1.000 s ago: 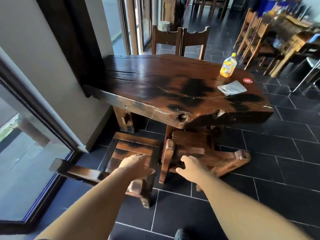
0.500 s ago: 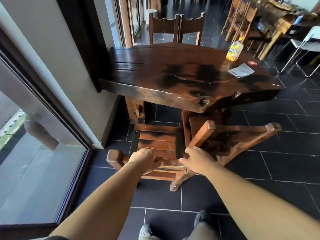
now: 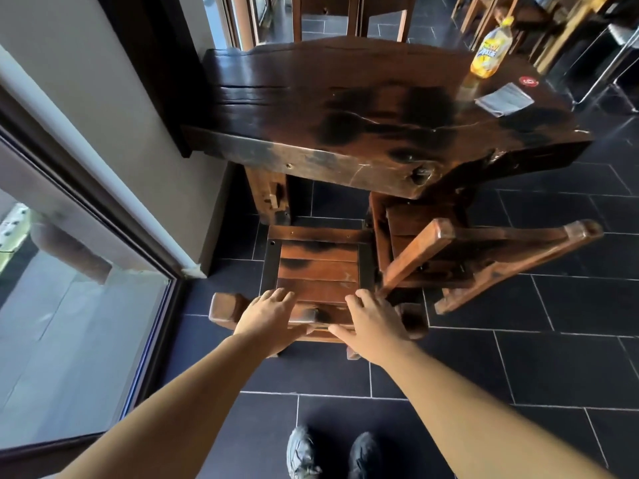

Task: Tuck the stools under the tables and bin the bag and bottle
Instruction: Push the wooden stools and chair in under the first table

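A dark wooden stool (image 3: 318,271) stands on the floor in front of the heavy slab table (image 3: 345,108), its far edge just under the tabletop. My left hand (image 3: 269,316) and my right hand (image 3: 371,323) both grip its near backrest rail. A second stool (image 3: 484,257) leans tilted against the table's leg on the right. On the table's far right corner stand a yellow bottle (image 3: 489,50) and a flat grey bag (image 3: 505,100).
A wall and a glass pane (image 3: 69,305) run along the left. Two chairs (image 3: 349,15) stand behind the table, and more chairs and tables (image 3: 518,15) fill the back right. My shoes (image 3: 332,451) show on the black tile floor.
The left stool has been turned upright and squared to the table, and it has slid closer to the tabletop. My view has moved forward and tipped downward.
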Demonstrator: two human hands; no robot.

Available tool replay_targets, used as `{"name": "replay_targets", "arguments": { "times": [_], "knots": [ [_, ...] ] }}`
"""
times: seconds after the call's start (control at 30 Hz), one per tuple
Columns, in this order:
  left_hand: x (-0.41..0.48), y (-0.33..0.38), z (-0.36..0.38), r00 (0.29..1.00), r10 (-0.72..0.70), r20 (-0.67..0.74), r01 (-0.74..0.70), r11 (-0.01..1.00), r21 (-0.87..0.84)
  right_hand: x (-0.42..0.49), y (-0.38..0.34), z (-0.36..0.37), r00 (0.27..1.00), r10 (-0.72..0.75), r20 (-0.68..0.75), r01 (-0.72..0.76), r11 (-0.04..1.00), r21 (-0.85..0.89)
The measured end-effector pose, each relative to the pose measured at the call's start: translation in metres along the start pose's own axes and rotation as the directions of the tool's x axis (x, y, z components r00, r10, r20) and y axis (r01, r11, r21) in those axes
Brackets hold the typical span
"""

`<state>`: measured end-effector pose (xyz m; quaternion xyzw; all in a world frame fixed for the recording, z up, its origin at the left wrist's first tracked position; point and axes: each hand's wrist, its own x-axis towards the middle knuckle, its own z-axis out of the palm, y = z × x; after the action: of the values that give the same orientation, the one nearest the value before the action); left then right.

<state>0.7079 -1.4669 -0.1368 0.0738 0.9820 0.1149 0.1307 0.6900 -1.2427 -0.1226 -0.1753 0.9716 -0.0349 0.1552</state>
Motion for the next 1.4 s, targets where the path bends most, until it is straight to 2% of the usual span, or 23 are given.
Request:
{"name": "replay_targets", "arguments": {
  "times": [0.17, 0.27, 0.33, 0.47, 0.67, 1.07, 1.4],
  "knots": [
    [0.017, -0.023, 0.034, 0.998, -0.067, 0.016, 0.067, 0.998, 0.009, 0.023, 0.009, 0.034, 0.995, 0.079, 0.066, -0.073, 0.993, -0.095],
    [0.022, -0.025, 0.052, 0.993, -0.104, -0.061, 0.106, 0.994, 0.034, 0.030, 0.012, 0.047, 0.996, 0.081, 0.027, -0.077, 0.989, -0.125],
    [0.023, -0.026, 0.058, 0.987, -0.086, -0.137, 0.096, 0.993, 0.066, 0.035, 0.013, 0.052, 0.996, 0.093, -0.004, -0.093, 0.988, -0.125],
    [0.022, -0.029, 0.065, 0.982, -0.030, -0.185, 0.059, 0.986, 0.156, 0.039, 0.015, 0.058, 0.996, 0.071, -0.047, -0.076, 0.991, -0.114],
    [0.032, -0.029, 0.064, 0.970, -0.025, -0.242, 0.059, 0.989, 0.134, 0.049, 0.023, 0.050, 0.998, 0.062, -0.019, -0.064, 0.990, -0.124],
    [0.074, -0.023, 0.044, 0.987, -0.105, -0.119, 0.114, 0.991, 0.076, 0.086, 0.045, 0.035, 0.995, 0.040, -0.095, -0.053, 0.990, -0.132],
    [0.104, -0.023, 0.036, 0.985, -0.127, -0.113, 0.136, 0.988, 0.072, 0.113, 0.056, 0.022, 0.995, 0.039, -0.095, -0.052, 0.989, -0.135]
  ]
}}
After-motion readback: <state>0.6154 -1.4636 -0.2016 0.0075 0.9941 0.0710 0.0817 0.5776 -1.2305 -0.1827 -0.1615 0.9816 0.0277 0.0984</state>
